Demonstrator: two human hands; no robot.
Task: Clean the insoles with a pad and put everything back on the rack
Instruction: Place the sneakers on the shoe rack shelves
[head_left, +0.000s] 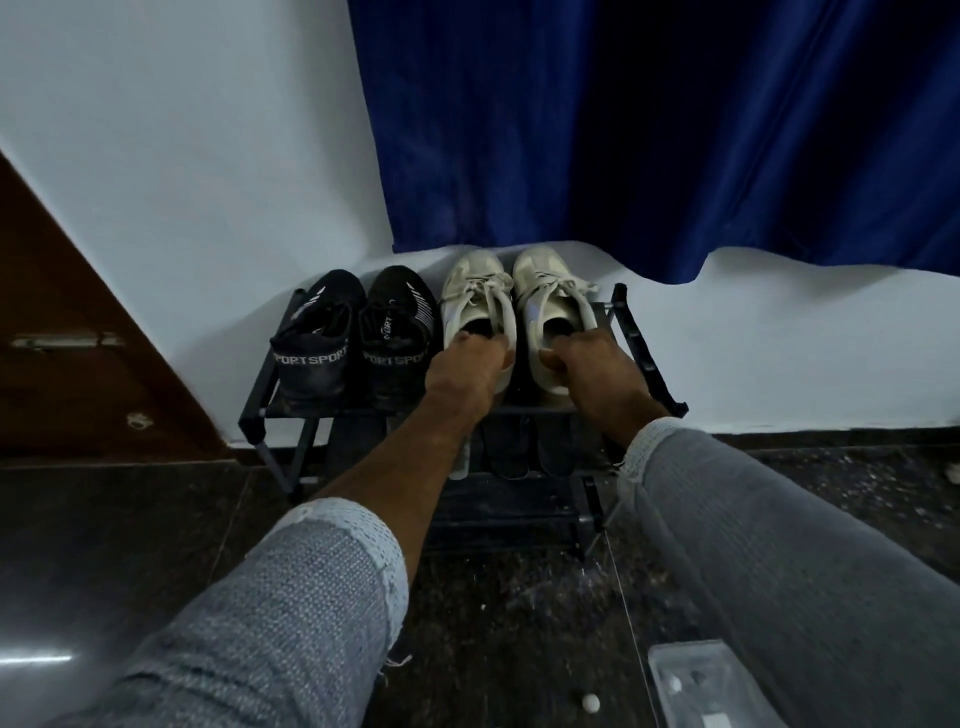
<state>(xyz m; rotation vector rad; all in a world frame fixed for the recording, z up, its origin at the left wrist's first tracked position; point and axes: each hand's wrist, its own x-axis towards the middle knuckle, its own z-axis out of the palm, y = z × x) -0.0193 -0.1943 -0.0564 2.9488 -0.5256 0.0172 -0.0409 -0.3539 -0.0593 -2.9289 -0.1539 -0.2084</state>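
Two pairs of shoes stand on the top shelf of a low black rack. The left white sneaker has my left hand gripping its heel collar, fingers curled into the opening. My right hand grips the heel of the right white sneaker in the same way. A pair of black sport shoes sits to the left of them. On the shelf below lie dark insoles and a pale one, partly hidden by my arms.
The rack stands against a white wall, with a blue curtain hanging behind it. A brown door is at the left. A clear plastic container and a small white ball lie on the dark stone floor at the lower right.
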